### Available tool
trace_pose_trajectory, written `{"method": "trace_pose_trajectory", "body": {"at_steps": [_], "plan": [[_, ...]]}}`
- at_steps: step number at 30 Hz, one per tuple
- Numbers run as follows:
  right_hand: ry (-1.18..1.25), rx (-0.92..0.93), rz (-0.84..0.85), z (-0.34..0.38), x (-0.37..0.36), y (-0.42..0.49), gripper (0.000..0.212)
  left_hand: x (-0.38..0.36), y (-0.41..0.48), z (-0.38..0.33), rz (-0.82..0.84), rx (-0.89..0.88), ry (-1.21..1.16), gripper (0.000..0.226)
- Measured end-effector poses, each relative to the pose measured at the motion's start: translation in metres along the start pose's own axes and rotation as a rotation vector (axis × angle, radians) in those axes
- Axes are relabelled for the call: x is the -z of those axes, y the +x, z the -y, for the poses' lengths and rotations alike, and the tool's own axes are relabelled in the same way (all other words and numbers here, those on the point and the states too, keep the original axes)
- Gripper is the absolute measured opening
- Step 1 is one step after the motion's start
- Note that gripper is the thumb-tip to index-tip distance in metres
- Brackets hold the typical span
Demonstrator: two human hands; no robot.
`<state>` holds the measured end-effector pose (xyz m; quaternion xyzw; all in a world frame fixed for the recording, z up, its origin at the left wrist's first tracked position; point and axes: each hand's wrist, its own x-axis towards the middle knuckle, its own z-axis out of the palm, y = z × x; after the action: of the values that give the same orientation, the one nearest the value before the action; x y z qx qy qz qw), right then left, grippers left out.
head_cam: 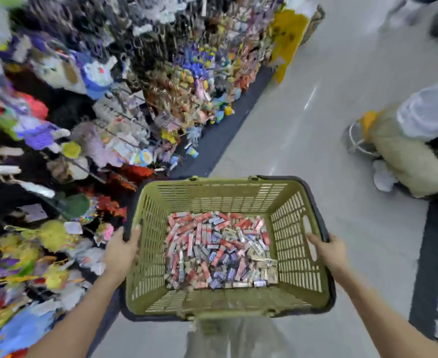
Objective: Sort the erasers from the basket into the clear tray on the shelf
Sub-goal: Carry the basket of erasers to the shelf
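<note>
Erasers [217,251] in wrappers cover the bottom of the green basket [220,192], at lower centre of the frame. Reaching forward from the bottom edge, the left hand [121,251] grasps its left rim and the right hand [329,250] grasps its right rim.

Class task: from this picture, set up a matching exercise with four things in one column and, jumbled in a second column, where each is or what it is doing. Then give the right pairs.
Column one
1. olive-green slotted plastic basket
2. pile of small red, white and blue wrapped erasers
3. left hand
4. right hand

Column two
A. grips the basket's right rim
B. lies on the basket's bottom
C. held up from both sides
D. grips the basket's left rim

Pairs: 1-C, 2-B, 3-D, 4-A
</note>
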<state>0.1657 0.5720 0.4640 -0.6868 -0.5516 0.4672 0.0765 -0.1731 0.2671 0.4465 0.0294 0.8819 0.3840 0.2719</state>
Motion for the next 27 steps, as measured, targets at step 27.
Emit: {"method": "trace_pose_trajectory", "body": {"at_steps": [27], "plan": [[0.217,-0.143,-0.371,0.309,0.137,0.405,0.015,-0.313,0.349,-0.59,0.312,-0.414,0.215,0.037]]}}
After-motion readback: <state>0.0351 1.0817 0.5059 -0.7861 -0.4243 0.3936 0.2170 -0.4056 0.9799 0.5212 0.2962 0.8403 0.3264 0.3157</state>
